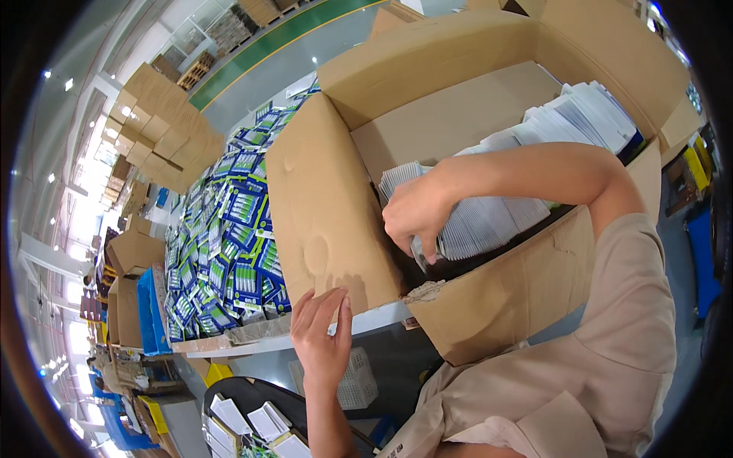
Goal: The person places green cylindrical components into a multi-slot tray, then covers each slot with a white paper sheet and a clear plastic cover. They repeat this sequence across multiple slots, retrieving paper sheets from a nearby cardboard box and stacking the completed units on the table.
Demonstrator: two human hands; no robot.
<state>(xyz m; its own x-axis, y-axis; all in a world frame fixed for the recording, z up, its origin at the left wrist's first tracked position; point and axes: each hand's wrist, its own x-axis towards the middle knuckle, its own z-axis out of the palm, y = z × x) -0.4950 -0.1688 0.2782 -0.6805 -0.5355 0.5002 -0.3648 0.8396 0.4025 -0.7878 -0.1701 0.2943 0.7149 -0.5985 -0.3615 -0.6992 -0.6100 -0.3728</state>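
Note:
My right hand (424, 210) reaches down into a large open cardboard box (332, 214). Its fingers curl over the near left end of a long row of thin white cards or flat packs (489, 229), closed on the end ones; a clear, shiny edge shows by the thumb. The fingertips are partly hidden. My left hand (321, 328) holds nothing, its fingers stretched out and apart near the lower edge of the box's left flap. Whether it touches the cardboard I cannot tell.
Left of the box lies a wide heap of blue and green blister packs (240, 214) on a table. Below the table edge are a black round tub (252, 389) with white packs and a white plastic basket (359, 382). Stacked cartons (156, 130) stand farther left.

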